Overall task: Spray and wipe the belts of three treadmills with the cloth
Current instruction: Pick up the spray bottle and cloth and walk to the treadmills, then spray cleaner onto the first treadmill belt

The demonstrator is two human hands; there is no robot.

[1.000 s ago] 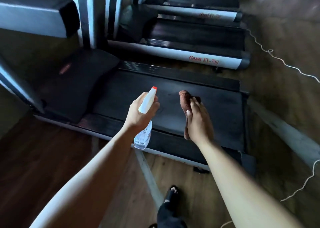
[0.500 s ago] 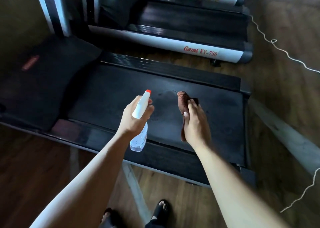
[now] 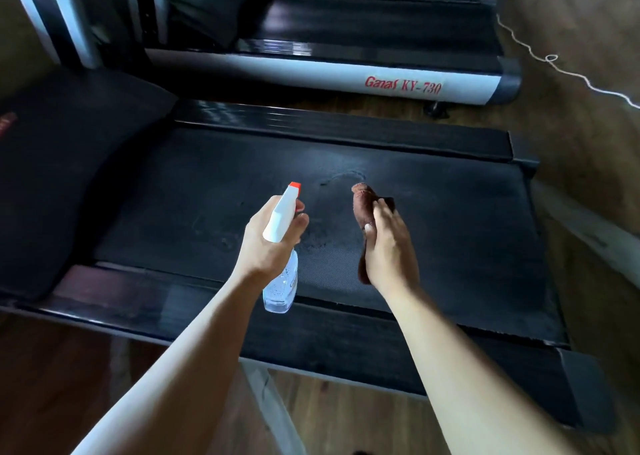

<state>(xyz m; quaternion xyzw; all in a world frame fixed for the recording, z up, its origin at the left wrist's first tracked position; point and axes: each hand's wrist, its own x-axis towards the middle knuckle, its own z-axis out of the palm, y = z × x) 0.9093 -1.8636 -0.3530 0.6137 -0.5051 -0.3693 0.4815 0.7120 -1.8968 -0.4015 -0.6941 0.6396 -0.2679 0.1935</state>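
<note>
The black belt [image 3: 433, 233] of the nearest treadmill runs across the middle of the view, with a faint wet patch on it beyond my hands. My left hand [image 3: 268, 243] grips a clear spray bottle [image 3: 281, 281] with a white head and a red nozzle tip pointing away over the belt. My right hand [image 3: 388, 247] holds a brown cloth [image 3: 362, 205] bunched upright above the belt, a little right of the bottle. A second treadmill belt [image 3: 374, 29] lies behind, beside a silver side rail [image 3: 311, 70] marked KY-730.
The near treadmill's dark motor cover [image 3: 69, 164] fills the left. Silver uprights [image 3: 59, 15] rise at the top left. A white cord [image 3: 554, 63] snakes over the wooden floor [image 3: 62, 378] at the upper right. A pale strip [image 3: 595, 236] lies right of the belt.
The view has closed in on the near belt and tilted down; my feet have left the frame. Both hands keep their hold on bottle and cloth.
</note>
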